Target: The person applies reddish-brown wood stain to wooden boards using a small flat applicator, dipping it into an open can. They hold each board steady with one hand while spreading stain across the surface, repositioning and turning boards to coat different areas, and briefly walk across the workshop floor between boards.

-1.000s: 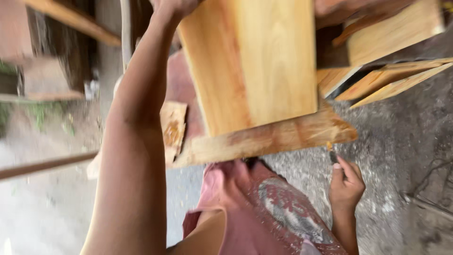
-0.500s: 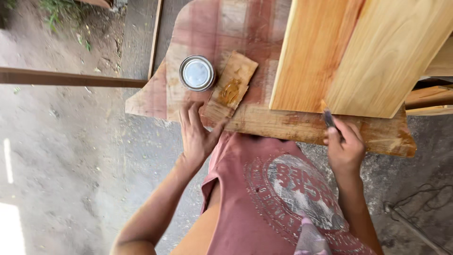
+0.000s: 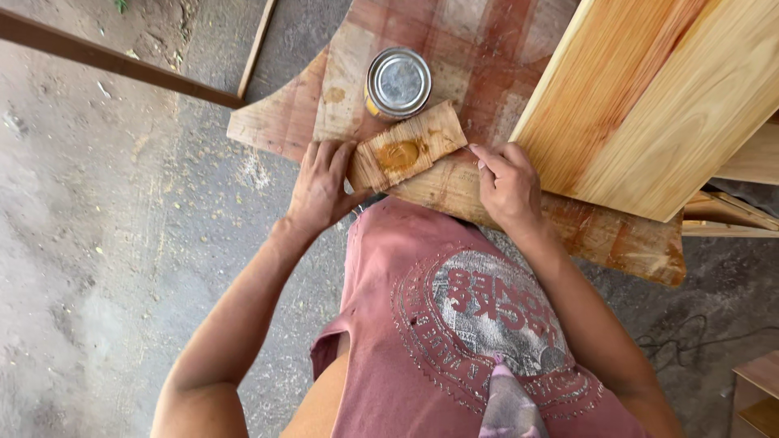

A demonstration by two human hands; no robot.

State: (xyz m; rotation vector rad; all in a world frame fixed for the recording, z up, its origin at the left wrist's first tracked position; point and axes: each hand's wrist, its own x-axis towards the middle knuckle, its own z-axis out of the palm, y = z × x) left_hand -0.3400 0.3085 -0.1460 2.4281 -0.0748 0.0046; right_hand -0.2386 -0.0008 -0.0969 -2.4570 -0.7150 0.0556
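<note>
A small scrap of plywood [image 3: 410,146] with an orange-brown blob of paste on it lies on a stained wooden board [image 3: 341,73]. My left hand [image 3: 320,185] grips the scrap's left end. My right hand [image 3: 510,182] is closed at the scrap's right end, fingers curled; whether a tool is inside it is hidden. A round metal tin [image 3: 398,81] with a silver lid stands just behind the scrap. A large pale wooden panel [image 3: 657,97] rises at the right, close to my right hand.
The stained board [image 3: 617,235] stretches right under the pale panel. A dark wooden rail [image 3: 105,58] crosses the dusty concrete floor [image 3: 105,259] at upper left. More timber pieces [image 3: 730,211] lie at the right edge, a wooden box corner [image 3: 759,393] at lower right.
My view has tilted down and closer. My left hand came down from the panel to the scrap's left end. My right hand moved left to the scrap's right end.
</note>
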